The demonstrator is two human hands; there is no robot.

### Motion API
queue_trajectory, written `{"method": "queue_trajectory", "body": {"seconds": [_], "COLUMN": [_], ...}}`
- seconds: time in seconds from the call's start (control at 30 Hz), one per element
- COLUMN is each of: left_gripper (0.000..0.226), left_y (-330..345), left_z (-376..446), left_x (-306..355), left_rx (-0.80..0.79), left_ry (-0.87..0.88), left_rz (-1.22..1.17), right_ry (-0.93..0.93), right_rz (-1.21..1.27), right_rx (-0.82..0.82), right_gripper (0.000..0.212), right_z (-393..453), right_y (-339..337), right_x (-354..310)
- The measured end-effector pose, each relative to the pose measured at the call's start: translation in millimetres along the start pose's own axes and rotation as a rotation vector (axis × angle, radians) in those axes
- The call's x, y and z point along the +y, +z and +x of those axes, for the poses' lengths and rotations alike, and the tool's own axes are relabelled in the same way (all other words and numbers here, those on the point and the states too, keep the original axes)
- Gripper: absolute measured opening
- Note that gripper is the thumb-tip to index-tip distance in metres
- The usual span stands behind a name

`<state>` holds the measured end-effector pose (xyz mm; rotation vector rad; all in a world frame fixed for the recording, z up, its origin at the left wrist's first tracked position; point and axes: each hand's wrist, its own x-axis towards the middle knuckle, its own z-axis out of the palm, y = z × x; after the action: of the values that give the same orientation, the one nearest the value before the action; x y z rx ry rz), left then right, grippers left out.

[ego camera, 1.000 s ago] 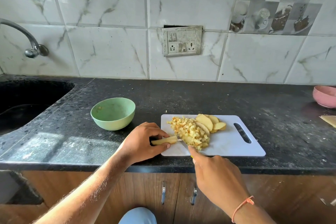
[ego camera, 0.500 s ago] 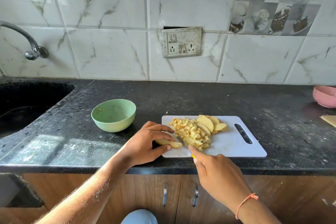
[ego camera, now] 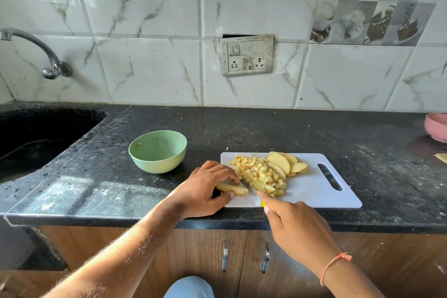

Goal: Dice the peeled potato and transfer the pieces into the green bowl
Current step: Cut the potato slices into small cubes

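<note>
Two bare hands work at our black speckled stone desk (ego camera: 302, 133), which runs under a wall of white marble-patterned tiles (ego camera: 150, 70) with a grey switch and socket plate (ego camera: 247, 55) set into it. A dark sink (ego camera: 36, 138) sits at the far left below a curved metal tap (ego camera: 36, 53), and wooden cupboard doors with metal handles (ego camera: 242, 259) hang beneath the front edge. Near that edge lies a white plastic cutting board (ego camera: 321, 191) with a slot handle at its right end. Our left hand (ego camera: 205, 189) curls its fingers and thumb round a pale yellow peeled potato strip (ego camera: 233, 189), pinning it at the board's left end. Our right hand (ego camera: 292, 222) grips a knife with a yellow handle (ego camera: 256, 195), forefinger stretched along the top, the blade lying just right of the strip and touching the heap beside it. That heap of small yellow potato cubes (ego camera: 260, 174) covers the board's left half, and several uncut potato slices (ego camera: 286, 164) lean together just behind and to its right. A round pale green bowl (ego camera: 158, 151) stands on the desk left of the board, apart from it, holding only a few tiny scraps on its inner wall. A pink bowl (ego camera: 436, 127) shows partly at the right edge; we cannot see inside it. An orange thread band (ego camera: 335, 265) circles our right wrist.
</note>
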<state>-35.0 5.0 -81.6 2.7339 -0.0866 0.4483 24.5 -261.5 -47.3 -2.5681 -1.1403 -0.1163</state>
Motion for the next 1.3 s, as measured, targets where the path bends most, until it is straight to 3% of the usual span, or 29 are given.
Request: {"method": "queue_trajectory", "body": {"seconds": [0.33, 0.57, 0.93, 1.3], "left_gripper": [0.041, 0.034, 0.027, 0.022], "left_y": [-1, 0, -2, -2], "left_z": [-1, -2, -7, -6], "left_x": [2, 0, 1, -1], "left_rx": [0.007, 0.084, 0.196, 0.203], "left_ry": [-0.012, 0.029, -0.044, -0.096], "left_rz": [0.024, 0.009, -0.087, -0.133], "right_ry": [0.013, 0.018, 0.022, -0.01], "right_rz": [0.008, -0.013, -0.07, -0.004], "right_rx": [0.009, 0.014, 0.019, -0.026], "right_gripper": [0.049, 0.05, 0.052, 0.053], "right_z": [-1, -2, -10, -10], "right_y": [1, -3, -6, 3], "right_x": [-2, -7, -17, -21]}}
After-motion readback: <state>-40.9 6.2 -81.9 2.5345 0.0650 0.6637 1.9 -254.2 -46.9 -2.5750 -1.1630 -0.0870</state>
